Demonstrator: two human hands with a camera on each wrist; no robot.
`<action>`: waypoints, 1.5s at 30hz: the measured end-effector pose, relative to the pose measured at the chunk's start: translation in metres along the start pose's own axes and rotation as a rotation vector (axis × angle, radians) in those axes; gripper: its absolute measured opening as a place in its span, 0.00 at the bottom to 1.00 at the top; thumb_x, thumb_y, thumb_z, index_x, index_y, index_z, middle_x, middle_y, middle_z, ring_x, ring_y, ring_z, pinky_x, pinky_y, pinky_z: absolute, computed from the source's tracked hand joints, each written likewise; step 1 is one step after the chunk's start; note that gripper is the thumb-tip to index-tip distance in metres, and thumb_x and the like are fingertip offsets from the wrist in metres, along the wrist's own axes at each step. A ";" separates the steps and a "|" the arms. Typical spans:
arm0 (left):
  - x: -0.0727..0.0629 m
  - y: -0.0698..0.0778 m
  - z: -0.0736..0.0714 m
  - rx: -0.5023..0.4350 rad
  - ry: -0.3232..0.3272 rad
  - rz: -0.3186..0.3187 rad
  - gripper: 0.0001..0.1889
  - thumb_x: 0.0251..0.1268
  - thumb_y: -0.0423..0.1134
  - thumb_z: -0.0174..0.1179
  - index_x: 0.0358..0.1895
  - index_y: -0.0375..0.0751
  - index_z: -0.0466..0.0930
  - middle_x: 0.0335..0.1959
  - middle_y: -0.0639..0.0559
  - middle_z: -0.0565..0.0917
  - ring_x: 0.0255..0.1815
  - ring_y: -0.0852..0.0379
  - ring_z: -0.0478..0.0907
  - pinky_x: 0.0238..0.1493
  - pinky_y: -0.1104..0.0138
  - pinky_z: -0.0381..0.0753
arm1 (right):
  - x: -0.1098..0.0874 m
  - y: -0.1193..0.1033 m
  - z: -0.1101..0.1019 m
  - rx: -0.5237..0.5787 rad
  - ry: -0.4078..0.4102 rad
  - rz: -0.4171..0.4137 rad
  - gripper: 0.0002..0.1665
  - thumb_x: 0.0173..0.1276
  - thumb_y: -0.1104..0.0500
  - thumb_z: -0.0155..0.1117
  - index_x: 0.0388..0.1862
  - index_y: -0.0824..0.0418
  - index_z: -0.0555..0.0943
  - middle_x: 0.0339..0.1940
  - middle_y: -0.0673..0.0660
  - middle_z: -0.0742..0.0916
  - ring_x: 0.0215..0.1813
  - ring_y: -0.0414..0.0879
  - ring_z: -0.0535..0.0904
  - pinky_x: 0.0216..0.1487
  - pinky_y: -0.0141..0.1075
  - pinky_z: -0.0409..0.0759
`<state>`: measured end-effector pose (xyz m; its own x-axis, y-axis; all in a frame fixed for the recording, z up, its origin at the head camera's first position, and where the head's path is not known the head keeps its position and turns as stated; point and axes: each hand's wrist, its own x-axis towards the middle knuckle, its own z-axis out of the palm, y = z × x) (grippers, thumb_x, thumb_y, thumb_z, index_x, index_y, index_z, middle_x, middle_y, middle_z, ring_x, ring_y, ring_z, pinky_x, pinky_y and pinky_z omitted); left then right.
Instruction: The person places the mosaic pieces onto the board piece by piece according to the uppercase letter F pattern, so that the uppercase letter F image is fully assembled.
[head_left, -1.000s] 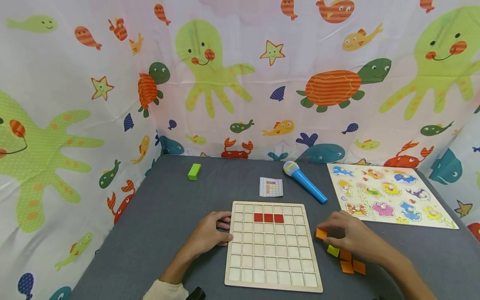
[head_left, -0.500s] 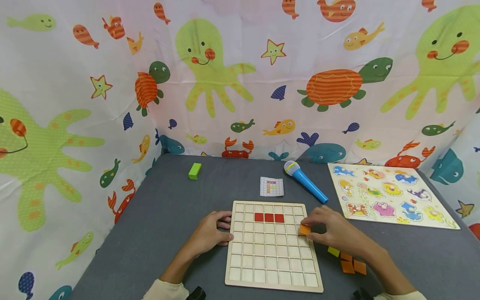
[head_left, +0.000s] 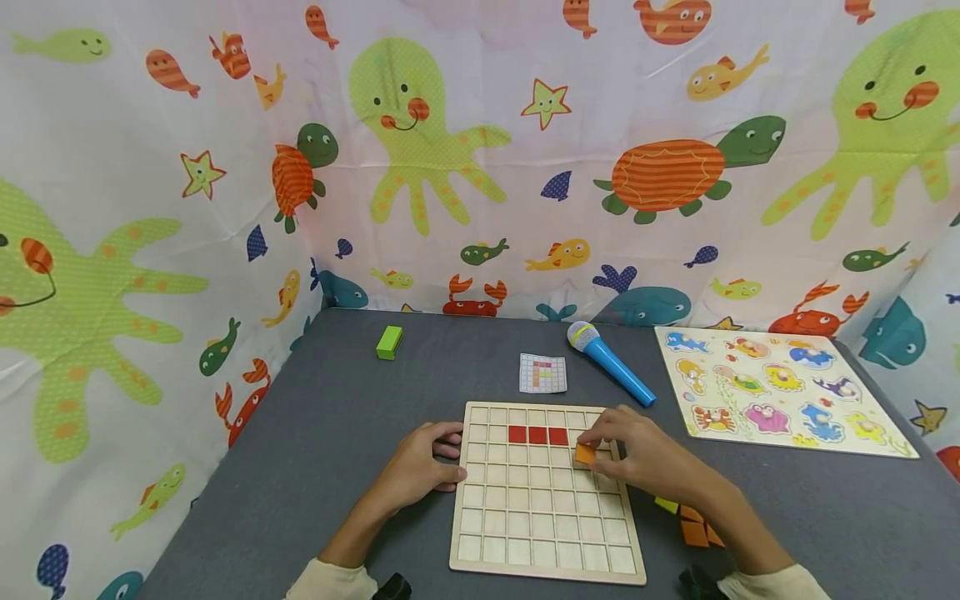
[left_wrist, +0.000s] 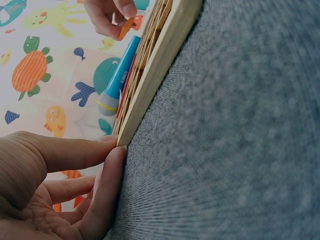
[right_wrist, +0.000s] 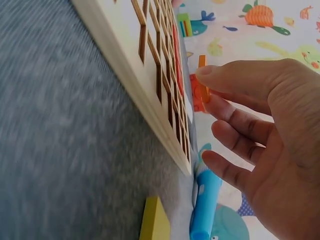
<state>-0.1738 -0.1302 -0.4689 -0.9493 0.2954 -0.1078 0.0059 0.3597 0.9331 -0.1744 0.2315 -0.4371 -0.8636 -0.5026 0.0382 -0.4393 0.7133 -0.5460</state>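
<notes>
My right hand (head_left: 637,446) pinches an orange square tile (head_left: 584,454) between thumb and fingertips, over the right part of the wooden grid board (head_left: 547,574). In the right wrist view the orange tile (right_wrist: 203,80) stands on edge above the grid. Three red tiles (head_left: 537,436) sit side by side in the grid's second row from the far edge. At the board's left edge, my left hand (head_left: 420,467) holds the rim; in the left wrist view its thumb and a finger meet at the board's corner edge (left_wrist: 145,95).
Right of the board lie several orange tiles (head_left: 693,533) and a yellow-green block (head_left: 667,504), partly behind my right arm. Beyond the board are a pattern card (head_left: 542,374), a blue toy microphone (head_left: 617,369), a green block (head_left: 389,342) and a sea-animal puzzle (head_left: 772,392).
My right hand has carried the orange tile leftward, from beside the loose tiles to over the grid. The left hand stays at the board's left edge.
</notes>
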 end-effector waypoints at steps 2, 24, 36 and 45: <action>0.000 0.000 0.000 0.001 0.001 -0.001 0.35 0.57 0.22 0.74 0.71 0.29 0.76 0.56 0.39 0.79 0.54 0.46 0.82 0.35 0.62 0.93 | 0.003 -0.001 0.002 0.004 0.001 -0.009 0.14 0.72 0.53 0.74 0.54 0.48 0.90 0.51 0.42 0.85 0.56 0.44 0.75 0.51 0.42 0.82; 0.001 0.000 0.001 0.012 0.008 -0.010 0.35 0.56 0.22 0.74 0.71 0.30 0.75 0.57 0.39 0.79 0.54 0.46 0.82 0.35 0.62 0.93 | 0.033 -0.018 0.028 0.032 -0.019 -0.110 0.14 0.71 0.58 0.74 0.54 0.55 0.91 0.50 0.44 0.87 0.56 0.44 0.78 0.69 0.54 0.76; -0.001 -0.001 0.001 0.001 -0.002 -0.008 0.36 0.58 0.23 0.74 0.72 0.30 0.75 0.58 0.39 0.78 0.55 0.46 0.81 0.36 0.62 0.93 | 0.044 -0.032 0.035 0.013 -0.038 -0.131 0.14 0.70 0.59 0.75 0.54 0.55 0.91 0.49 0.46 0.86 0.55 0.45 0.76 0.57 0.45 0.81; 0.000 -0.002 0.001 -0.002 0.005 -0.014 0.36 0.56 0.22 0.75 0.71 0.30 0.75 0.57 0.39 0.79 0.54 0.47 0.82 0.35 0.62 0.93 | 0.053 -0.042 0.040 0.036 -0.052 -0.091 0.14 0.70 0.59 0.76 0.53 0.56 0.91 0.50 0.46 0.86 0.56 0.45 0.76 0.58 0.45 0.81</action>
<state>-0.1737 -0.1294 -0.4708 -0.9507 0.2862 -0.1193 -0.0079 0.3622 0.9321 -0.1913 0.1553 -0.4457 -0.8059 -0.5903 0.0460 -0.5058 0.6461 -0.5716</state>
